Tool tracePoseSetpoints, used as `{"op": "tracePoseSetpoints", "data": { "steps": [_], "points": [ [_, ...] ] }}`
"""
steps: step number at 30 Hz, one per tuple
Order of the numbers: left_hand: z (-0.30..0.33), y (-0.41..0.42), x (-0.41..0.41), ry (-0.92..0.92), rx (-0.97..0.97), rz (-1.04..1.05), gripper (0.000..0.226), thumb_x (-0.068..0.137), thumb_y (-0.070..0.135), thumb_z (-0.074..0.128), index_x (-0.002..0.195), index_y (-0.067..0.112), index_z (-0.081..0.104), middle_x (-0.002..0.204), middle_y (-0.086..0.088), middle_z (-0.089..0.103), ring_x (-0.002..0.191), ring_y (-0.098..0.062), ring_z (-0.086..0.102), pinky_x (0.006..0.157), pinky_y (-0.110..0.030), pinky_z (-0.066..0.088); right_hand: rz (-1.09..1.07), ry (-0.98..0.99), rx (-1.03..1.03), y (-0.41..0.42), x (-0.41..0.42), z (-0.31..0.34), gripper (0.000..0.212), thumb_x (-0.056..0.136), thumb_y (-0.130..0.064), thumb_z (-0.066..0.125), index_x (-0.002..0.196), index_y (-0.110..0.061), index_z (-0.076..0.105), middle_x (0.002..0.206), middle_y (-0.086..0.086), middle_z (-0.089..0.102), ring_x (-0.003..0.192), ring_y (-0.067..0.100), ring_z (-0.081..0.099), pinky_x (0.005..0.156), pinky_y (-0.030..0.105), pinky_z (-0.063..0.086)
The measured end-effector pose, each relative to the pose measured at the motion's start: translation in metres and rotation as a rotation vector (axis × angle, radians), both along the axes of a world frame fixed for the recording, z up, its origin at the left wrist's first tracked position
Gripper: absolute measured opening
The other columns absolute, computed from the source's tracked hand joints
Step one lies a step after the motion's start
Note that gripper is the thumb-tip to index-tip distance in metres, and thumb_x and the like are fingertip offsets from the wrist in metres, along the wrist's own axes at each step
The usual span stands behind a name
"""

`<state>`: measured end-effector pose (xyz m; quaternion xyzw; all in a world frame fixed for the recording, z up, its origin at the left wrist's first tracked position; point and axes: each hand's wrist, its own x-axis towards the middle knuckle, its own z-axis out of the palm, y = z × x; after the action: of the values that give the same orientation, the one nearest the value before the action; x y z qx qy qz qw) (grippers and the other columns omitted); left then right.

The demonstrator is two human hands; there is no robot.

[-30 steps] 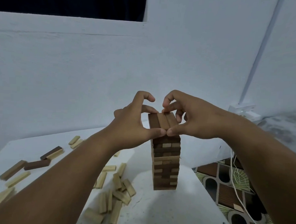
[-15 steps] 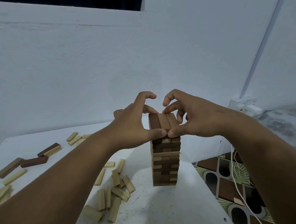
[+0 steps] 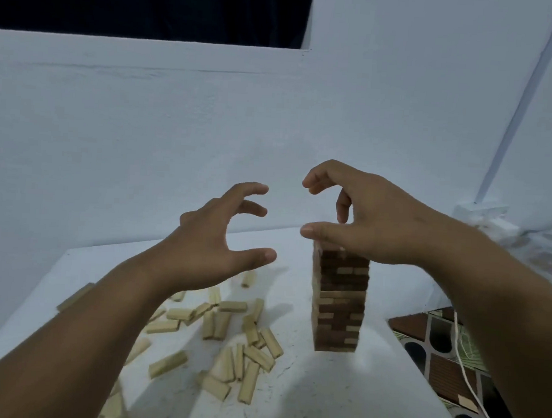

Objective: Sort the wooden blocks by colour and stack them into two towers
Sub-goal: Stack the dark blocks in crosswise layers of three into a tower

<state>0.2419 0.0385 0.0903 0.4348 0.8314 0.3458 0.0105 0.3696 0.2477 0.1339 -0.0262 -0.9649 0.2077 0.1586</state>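
Note:
A tall tower of mostly dark brown blocks (image 3: 340, 301) stands on the white table (image 3: 322, 396), right of centre. My right hand (image 3: 360, 213) hovers just above and in front of its top, hiding it, fingers loosely curled and holding nothing. My left hand (image 3: 215, 237) is in the air to the left of the tower, fingers spread and bent, empty. Several light wooden blocks (image 3: 229, 343) lie scattered on the table under my left forearm.
A white wall rises right behind the table. The table's right edge drops to a patterned floor (image 3: 451, 371) with a white cable (image 3: 464, 375). A wall socket box (image 3: 482, 216) sits at the right. One more block (image 3: 75, 297) lies at the left.
Both hands have let go of the tower's top layer and lifted away. The left hand moved left, the right hand rose slightly; both opened.

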Motion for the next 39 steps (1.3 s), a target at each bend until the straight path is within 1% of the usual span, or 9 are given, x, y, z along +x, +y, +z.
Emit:
{"op": "tracePoseSetpoints", "data": {
  "steps": [8, 12, 15, 18, 21, 24, 27, 33, 39],
  "points": [
    [-0.020, -0.114, -0.020, 0.037, -0.051, 0.258, 0.038, 0.088, 0.051, 0.064, 0.119, 0.061, 0.044, 0.119, 0.038, 0.050, 0.103, -0.010, 0.054, 0.103, -0.036, 0.036, 0.216, -0.023, -0.091, -0.103, -0.071, -0.045, 0.036, 0.087, -0.048, 0.066, 0.117, -0.042, 0.048, 0.105, -0.024, 0.056, 0.071, -0.018, 0.048, 0.065, 0.014, 0.034],
    [-0.043, -0.161, -0.042, 0.038, -0.116, 0.373, 0.028, 0.091, 0.048, 0.064, 0.117, 0.051, 0.053, 0.108, 0.041, 0.047, 0.094, 0.014, 0.048, 0.105, -0.036, 0.030, 0.270, -0.109, -0.151, -0.136, -0.114, -0.084, 0.029, 0.089, -0.044, 0.066, 0.112, -0.043, 0.049, 0.111, -0.022, 0.056, 0.065, -0.011, 0.051, 0.064, 0.019, 0.038],
    [-0.063, -0.188, -0.068, 0.013, -0.141, 0.434, 0.023, 0.092, 0.049, 0.060, 0.115, 0.046, 0.055, 0.110, 0.036, 0.053, 0.101, 0.008, 0.049, 0.107, -0.041, 0.032, 0.290, -0.173, -0.132, -0.153, -0.146, -0.114, 0.026, 0.090, -0.040, 0.066, 0.112, -0.041, 0.051, 0.113, -0.020, 0.056, 0.063, -0.003, 0.051, 0.064, 0.018, 0.039],
    [-0.090, -0.207, -0.099, -0.020, -0.201, 0.494, 0.018, 0.094, 0.046, 0.059, 0.111, 0.045, 0.057, 0.114, 0.031, 0.058, 0.111, -0.002, 0.051, 0.103, -0.046, 0.038, 0.293, -0.254, -0.092, -0.166, -0.177, -0.139, 0.026, 0.091, -0.037, 0.064, 0.115, -0.039, 0.053, 0.114, -0.020, 0.056, 0.076, -0.003, 0.051, 0.079, 0.027, 0.048],
    [-0.115, -0.215, -0.127, -0.086, -0.235, 0.533, 0.007, 0.094, 0.039, 0.060, 0.099, 0.044, 0.059, 0.112, 0.024, 0.062, 0.100, -0.008, 0.058, 0.092, -0.034, 0.046, 0.300, -0.319, -0.032, -0.178, -0.207, -0.159, 0.030, 0.093, -0.033, 0.062, 0.122, -0.037, 0.054, 0.121, -0.020, 0.054, 0.097, 0.004, 0.054, 0.092, 0.034, 0.049],
    [-0.137, -0.215, -0.153, -0.133, -0.239, 0.585, 0.023, 0.095, 0.039, 0.059, 0.118, 0.034, 0.059, 0.125, 0.010, 0.060, 0.101, -0.013, 0.058, 0.081, -0.023, 0.044, 0.337, -0.319, -0.003, -0.196, -0.231, -0.173, 0.031, 0.093, -0.023, 0.060, 0.121, -0.034, 0.054, 0.123, -0.022, 0.051, 0.111, 0.011, 0.053, 0.096, 0.038, 0.047],
    [-0.150, -0.213, -0.173, -0.177, -0.243, 0.646, 0.050, 0.090, 0.050, 0.062, 0.133, 0.025, 0.054, 0.123, 0.004, 0.061, 0.099, -0.015, 0.057, 0.084, -0.026, 0.043, 0.340, -0.299, 0.058, -0.218, -0.254, -0.183, 0.030, 0.093, -0.016, 0.060, 0.118, -0.030, 0.053, 0.114, -0.010, 0.054, 0.101, 0.015, 0.054, 0.089, 0.038, 0.049],
    [-0.166, -0.209, -0.192, -0.148, -0.243, 0.704, 0.037, 0.094, 0.031, 0.061, 0.129, 0.021, 0.057, 0.108, 0.002, 0.068, 0.091, -0.013, 0.057, 0.076, -0.025, 0.043, 0.352, -0.203, 0.232, -0.242, -0.280, -0.201, 0.033, 0.095, -0.018, 0.059, 0.126, -0.024, 0.052, 0.111, -0.001, 0.056, 0.105, 0.018, 0.048, 0.090, 0.036, 0.046],
    [-0.165, -0.214, -0.193, -0.167, -0.128, 0.745, 0.040, 0.100, 0.026, 0.052, 0.139, 0.020, 0.050, 0.116, 0.000, 0.065, 0.092, -0.010, 0.051, 0.078, -0.023, 0.039, 0.339, 0.055, -0.213, -0.228, -0.290, -0.199, 0.030, 0.086, -0.003, 0.057, 0.112, -0.018, 0.052, 0.104, -0.002, 0.043, 0.081, 0.007, 0.051, 0.075, 0.026, 0.047]
  ]
}}
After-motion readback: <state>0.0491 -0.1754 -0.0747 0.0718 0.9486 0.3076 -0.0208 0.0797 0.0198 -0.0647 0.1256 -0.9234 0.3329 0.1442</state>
